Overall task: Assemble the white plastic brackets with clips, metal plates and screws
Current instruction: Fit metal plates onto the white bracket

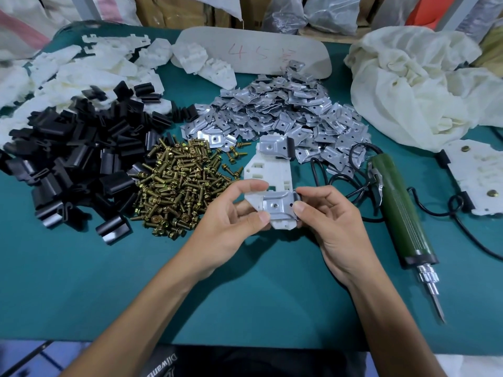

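Both hands hold the white bracket above the bench — left hand and right hand pinch its near end, fingers grasping the metal plate. Long axis runs away from the person.

Both bare forearms reach in from the near edge and converge toward the middle. The left hand and right hand face each other, fingers curled, each pinching the white bracket between thumb and fingertips.
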A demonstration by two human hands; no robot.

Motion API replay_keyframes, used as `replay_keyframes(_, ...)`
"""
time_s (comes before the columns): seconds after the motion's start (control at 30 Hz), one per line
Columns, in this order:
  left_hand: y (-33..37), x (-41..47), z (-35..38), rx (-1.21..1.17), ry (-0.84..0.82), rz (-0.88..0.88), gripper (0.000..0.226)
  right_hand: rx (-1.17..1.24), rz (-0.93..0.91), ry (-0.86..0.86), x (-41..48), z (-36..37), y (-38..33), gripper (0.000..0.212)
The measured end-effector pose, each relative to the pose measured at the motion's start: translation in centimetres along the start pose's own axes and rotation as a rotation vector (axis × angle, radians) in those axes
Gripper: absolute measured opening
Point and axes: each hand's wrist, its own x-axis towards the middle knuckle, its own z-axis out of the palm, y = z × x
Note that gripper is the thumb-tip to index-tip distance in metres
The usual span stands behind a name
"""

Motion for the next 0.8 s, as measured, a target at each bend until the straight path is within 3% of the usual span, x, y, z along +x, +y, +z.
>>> replay_keyframes(0.17, 0.2, 0.6, 0.0, -0.06, 0.068, -0.075, 0.057, 0.001, 0.03, 0.03, 0.0, 0.1, -0.1, 0.021)
replay_keyframes(0.37, 0.2, 0.7, -0.4, -0.131, 0.103, -0.149, 0.031, -0.029, 0.017, -0.003, -0.3, 0.3, 0.0, 0.027)
replay_keyframes(0.57, 0.7, 0.8, -1.2, -0.263, 0.116, -0.191, 0.029, -0.148, 0.003, -0.16, -0.6, 0.1, -0.1, 0.063)
replay_keyframes(0.8, 0.6, 0.7, -1.4, -0.292, 0.104, -0.218, 0.032, -0.132, -0.045, -0.11, -0.8, 0.3, -0.2, 0.055)
